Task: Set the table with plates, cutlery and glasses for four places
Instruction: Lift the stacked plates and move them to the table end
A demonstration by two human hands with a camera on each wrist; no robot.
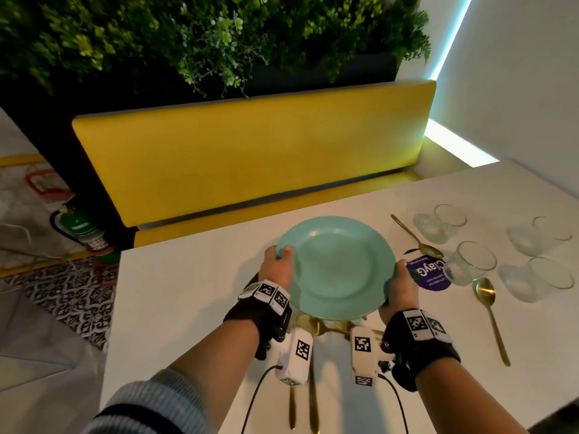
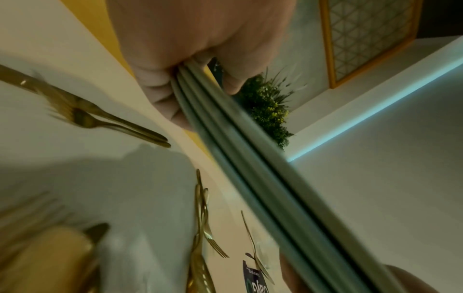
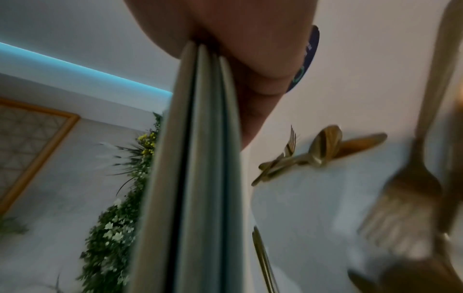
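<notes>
Plates (image 1: 336, 267), a stack of turquoise dinner plates, are held above the white table (image 1: 188, 292) between your two hands. Judged rigid, smooth and breakable, the stack probably weighs enough to need grips at opposite rims, as here. Your left hand (image 1: 277, 266) curls around the left rim, thumb on top and fingers (image 2: 160, 99) beneath; your right hand (image 1: 399, 289) clamps the right rim likewise. Gold cutlery (image 1: 316, 327) lies below.

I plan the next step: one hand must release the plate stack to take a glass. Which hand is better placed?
The right hand. Its grip is on the plate stack edge nearest the glasses, which stand to its right; the left hand is on the far edge.
</notes>
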